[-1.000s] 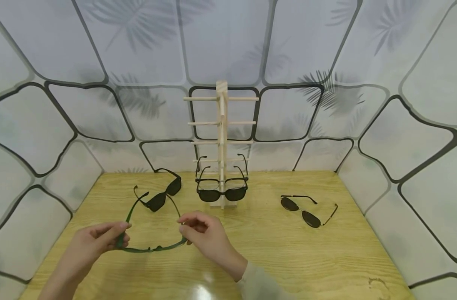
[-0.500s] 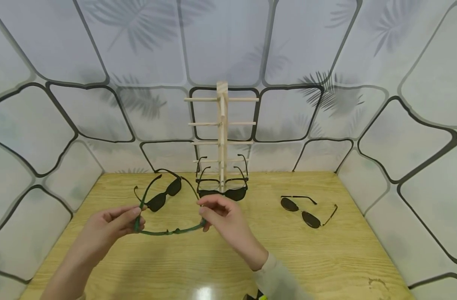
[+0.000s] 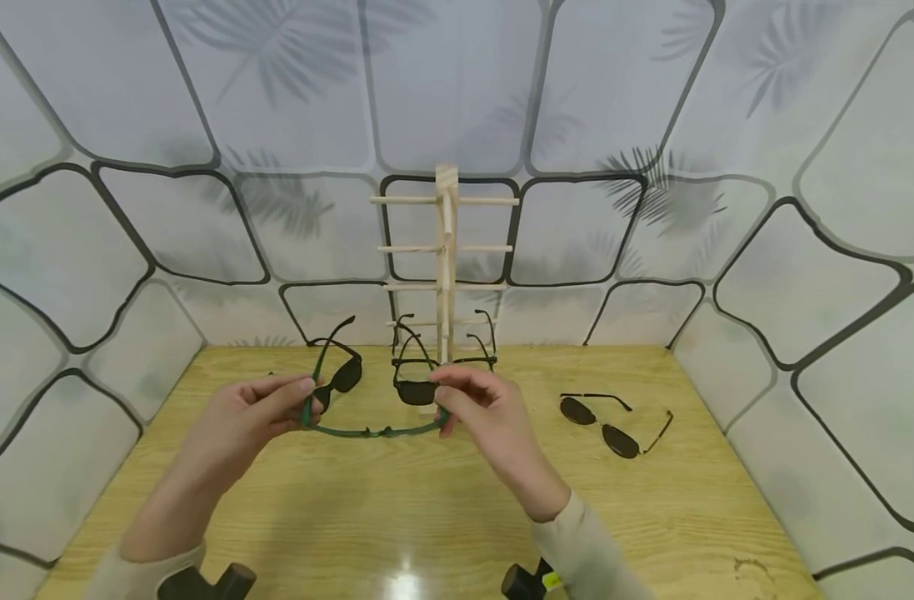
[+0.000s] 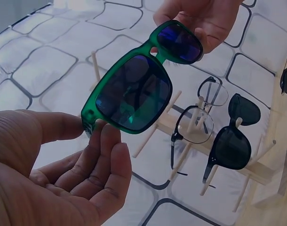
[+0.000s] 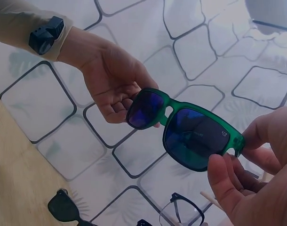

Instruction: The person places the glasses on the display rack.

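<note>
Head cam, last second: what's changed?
Green sunglasses moved right and up in the head view, toward the wooden stand, carried by the left hand and right hand. Nothing was taken up or let go. The stand, black sunglasses left of it and aviator sunglasses right of it stayed put.

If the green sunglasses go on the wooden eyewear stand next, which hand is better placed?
Probably the right hand: in the head view it appears nearer the wooden eyewear stand, while the left hand is farther left. Both pinch the green sunglasses.
</note>
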Demonstrator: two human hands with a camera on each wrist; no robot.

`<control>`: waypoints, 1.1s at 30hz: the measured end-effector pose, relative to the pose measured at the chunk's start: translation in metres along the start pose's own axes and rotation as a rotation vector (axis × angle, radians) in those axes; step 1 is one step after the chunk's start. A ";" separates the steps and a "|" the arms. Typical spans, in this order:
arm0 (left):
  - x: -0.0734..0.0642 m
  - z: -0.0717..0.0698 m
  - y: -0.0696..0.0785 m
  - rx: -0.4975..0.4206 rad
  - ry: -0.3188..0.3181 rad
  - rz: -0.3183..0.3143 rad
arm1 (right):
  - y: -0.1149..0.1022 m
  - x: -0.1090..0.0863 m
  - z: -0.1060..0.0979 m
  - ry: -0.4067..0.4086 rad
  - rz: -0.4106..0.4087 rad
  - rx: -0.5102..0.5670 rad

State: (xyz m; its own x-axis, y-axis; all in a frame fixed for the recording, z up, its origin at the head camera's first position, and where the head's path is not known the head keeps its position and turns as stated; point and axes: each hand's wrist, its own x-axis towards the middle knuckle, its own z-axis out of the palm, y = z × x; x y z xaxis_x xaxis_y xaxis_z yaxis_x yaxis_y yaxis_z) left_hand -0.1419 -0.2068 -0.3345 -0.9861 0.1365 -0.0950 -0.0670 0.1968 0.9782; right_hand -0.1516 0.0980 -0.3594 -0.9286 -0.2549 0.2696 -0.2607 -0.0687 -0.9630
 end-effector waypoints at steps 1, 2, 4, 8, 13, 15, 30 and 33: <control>0.002 0.001 0.001 -0.008 -0.009 0.008 | -0.002 0.000 -0.002 0.007 0.001 -0.007; 0.004 0.002 0.002 -0.019 -0.018 0.015 | -0.004 0.000 -0.003 0.014 0.005 -0.009; 0.007 0.003 0.006 -0.028 -0.028 0.023 | -0.007 0.001 -0.005 0.026 0.005 -0.008; 0.011 0.006 0.012 -0.046 -0.047 0.040 | -0.011 0.004 -0.009 0.044 0.006 -0.007; 0.016 0.013 0.021 -0.069 -0.069 0.073 | -0.017 0.006 -0.016 0.057 0.028 0.008; 0.018 0.016 0.025 -0.064 -0.077 0.087 | -0.020 0.006 -0.020 0.064 0.038 0.023; 0.041 0.038 0.040 -0.086 -0.111 0.142 | -0.030 0.009 -0.043 0.149 0.050 0.012; 0.045 0.040 0.041 -0.090 -0.119 0.149 | -0.030 0.011 -0.046 0.160 0.047 0.013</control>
State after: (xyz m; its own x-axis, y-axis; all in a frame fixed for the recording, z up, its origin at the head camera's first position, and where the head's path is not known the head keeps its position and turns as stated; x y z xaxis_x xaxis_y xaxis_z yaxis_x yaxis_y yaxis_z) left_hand -0.1827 -0.1534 -0.3059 -0.9616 0.2721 0.0365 0.0600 0.0787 0.9951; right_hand -0.1665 0.1416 -0.3277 -0.9701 -0.1013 0.2205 -0.2138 -0.0734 -0.9741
